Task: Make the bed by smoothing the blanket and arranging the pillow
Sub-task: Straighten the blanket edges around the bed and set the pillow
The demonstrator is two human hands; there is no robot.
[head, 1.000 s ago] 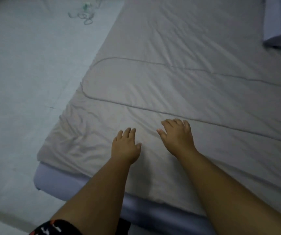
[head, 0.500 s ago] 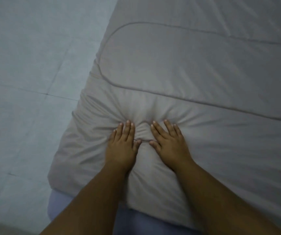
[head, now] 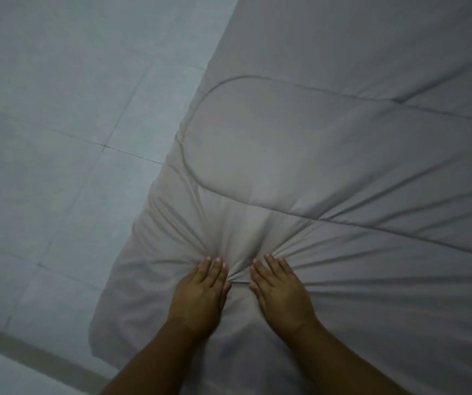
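A pale grey quilted blanket covers the bed and fills the right and centre of the head view. My left hand and my right hand lie flat on it side by side near the bed's near left corner, fingers straight and pressing down. Folds fan out from the spot between my fingertips towards the right and the far side. A curved stitched seam runs across the blanket beyond my hands. No pillow is in view.
A pale tiled floor lies to the left of the bed. The blanket's left edge hangs over the side of the bed. A lighter strip of floor crosses the bottom left corner.
Both hands went from hovering over the blanket to pressing flat on it, then slid towards me, bunching the fabric into deeper folds. The view has moved nearer to the bed's corner.
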